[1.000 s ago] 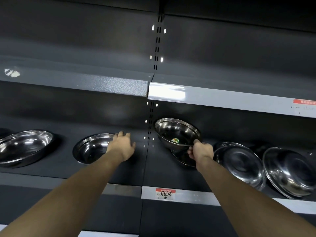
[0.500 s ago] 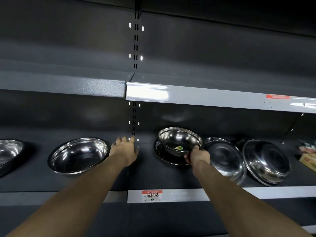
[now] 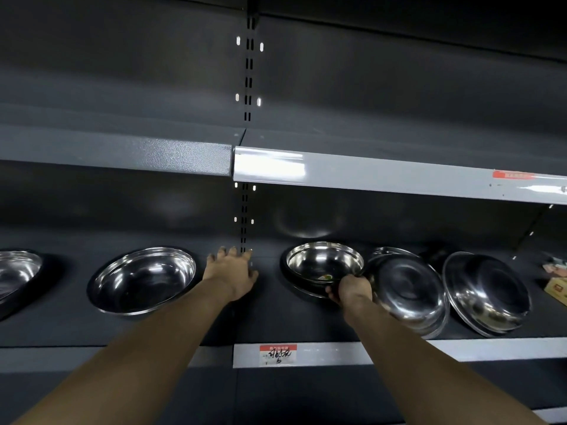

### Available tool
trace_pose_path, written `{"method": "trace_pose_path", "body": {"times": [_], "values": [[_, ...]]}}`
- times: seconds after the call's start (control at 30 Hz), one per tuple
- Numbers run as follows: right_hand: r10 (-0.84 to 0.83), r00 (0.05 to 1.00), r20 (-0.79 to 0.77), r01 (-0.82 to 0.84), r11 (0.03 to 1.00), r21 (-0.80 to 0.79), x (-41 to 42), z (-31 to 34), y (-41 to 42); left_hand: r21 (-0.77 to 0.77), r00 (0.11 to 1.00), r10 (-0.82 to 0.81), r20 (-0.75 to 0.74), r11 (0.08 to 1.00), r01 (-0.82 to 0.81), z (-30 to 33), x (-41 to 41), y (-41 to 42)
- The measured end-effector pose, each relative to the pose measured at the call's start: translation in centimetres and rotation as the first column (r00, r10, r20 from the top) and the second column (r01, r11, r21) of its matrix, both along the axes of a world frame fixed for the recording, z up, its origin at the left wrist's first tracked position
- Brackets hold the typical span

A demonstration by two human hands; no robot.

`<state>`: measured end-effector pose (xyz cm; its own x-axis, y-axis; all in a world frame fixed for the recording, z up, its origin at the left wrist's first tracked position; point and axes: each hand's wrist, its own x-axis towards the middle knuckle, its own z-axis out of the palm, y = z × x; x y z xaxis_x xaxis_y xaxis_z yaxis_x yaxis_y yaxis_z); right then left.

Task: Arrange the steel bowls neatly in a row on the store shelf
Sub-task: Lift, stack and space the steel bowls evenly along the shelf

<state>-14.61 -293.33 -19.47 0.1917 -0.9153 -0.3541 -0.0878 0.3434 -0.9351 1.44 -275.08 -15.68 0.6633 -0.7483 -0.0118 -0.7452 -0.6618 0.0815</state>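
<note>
both arms reach out over the dark shelf [image 3: 171,329]. the left hand [image 3: 230,273] lies flat on the shelf surface with its fingers spread wide and straight, holding nothing, right at the foot of the slotted upright [image 3: 244,216] where the two shelf sections meet. just to the left of that hand sits an upright steel bowl [image 3: 144,279], mouth up, apart from the fingers, and farther out the same way a second upright bowl [image 3: 17,269] is cut off by the edge of the view. the right hand [image 3: 349,291] has its fingers curled round the near rim of the held bowl [image 3: 325,265], which sits mouth up and slightly tipped over a lower bowl [image 3: 299,288] whose rim shows beneath it; whether the two touch i cannot tell. a small coloured sticker [image 3: 325,276] shows inside the held bowl, just beyond the knuckles. immediately right of that hand a leaning stack of bowls [image 3: 408,296] stands on edge, tilted back, its nearest rim close beside the wrist, and one more leaning bowl [image 3: 487,294] rests against the stack's far side. below the right forearm a red and white price tag [image 3: 278,354] is stuck on the shelf's front strip. above both hands runs the grey upper shelf edge [image 3: 383,176], carrying a small red label [image 3: 513,175] far off to the right.
</note>
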Motion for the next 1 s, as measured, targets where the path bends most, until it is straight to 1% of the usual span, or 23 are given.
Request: {"method": "trace_pose_path", "body": {"times": [0.23,0.37,0.43,0.57,0.73,0.83,0.87,1.0], "values": [[0.046,0.994,-0.095,-0.046,0.999,0.001,-0.2,0.0,0.7,-0.012,1.000,-0.023,-0.015,1.000,0.023,-0.5,0.5,-0.1],[0.066,0.971,-0.231,-0.096,0.988,-0.119,-1.1,-0.1,1.3,0.002,0.999,-0.052,-0.016,0.999,0.052,-0.6,0.3,-0.8],[0.060,0.966,-0.253,-0.101,0.983,-0.154,-1.6,-0.1,1.3,-0.011,0.997,-0.075,0.000,0.997,0.075,-0.7,0.1,-1.4],[0.011,0.964,-0.267,-0.064,0.980,-0.191,-3.2,0.2,1.3,-0.032,0.989,-0.142,0.026,0.989,0.143,-0.7,-1.1,-3.5],[-0.072,0.964,-0.256,0.010,0.971,-0.237,-7.2,0.3,0.9,-0.070,0.960,-0.278,0.032,0.958,0.280,-1.0,-4.4,-7.0],[-0.148,0.911,-0.386,0.016,0.946,-0.324,-10.0,0.8,-0.1,-0.090,0.943,-0.333,0.014,0.939,0.333,-1.2,-6.7,-8.7],[-0.167,0.899,-0.404,0.030,0.945,-0.325,-11.0,0.9,-0.5,-0.089,0.939,-0.345,0.007,0.935,0.344,-1.3,-7.4,-9.2],[-0.189,0.900,-0.393,0.077,0.956,-0.283,-14.4,0.8,-2.4,-0.067,0.928,-0.371,-0.014,0.927,0.370,-1.3,-10.0,-10.7]]}}
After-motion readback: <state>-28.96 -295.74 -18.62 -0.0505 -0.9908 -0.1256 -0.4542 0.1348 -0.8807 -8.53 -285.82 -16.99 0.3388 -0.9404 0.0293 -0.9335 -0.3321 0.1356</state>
